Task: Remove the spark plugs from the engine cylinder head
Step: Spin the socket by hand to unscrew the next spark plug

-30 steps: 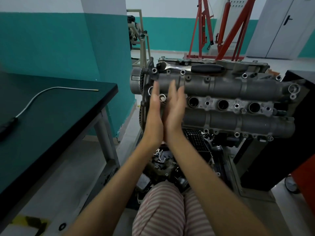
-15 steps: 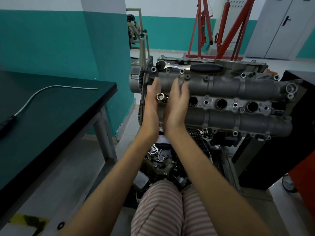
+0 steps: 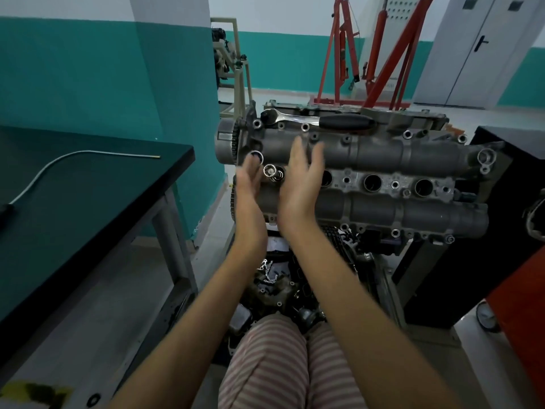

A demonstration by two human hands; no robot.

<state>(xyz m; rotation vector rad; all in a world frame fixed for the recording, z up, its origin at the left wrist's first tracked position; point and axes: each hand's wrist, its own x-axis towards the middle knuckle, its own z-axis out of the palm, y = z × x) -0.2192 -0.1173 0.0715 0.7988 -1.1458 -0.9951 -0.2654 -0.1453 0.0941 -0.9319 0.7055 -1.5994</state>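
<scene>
workshop, both grips flat, flanking socket [image 3: 269, 170]

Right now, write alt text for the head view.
Two open hands, left hand and right hand, flank a socket extension standing in the cylinder head's leftmost plug well. A ratchet lies on top of the head.

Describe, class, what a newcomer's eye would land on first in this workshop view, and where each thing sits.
The grey engine cylinder head fills the centre, with a row of dark spark plug wells along its middle. In front of its leftmost well, the left hand and right hand are open on either side of a shiny socket sticking out. A ratchet wrench lies on top of the head.
</scene>
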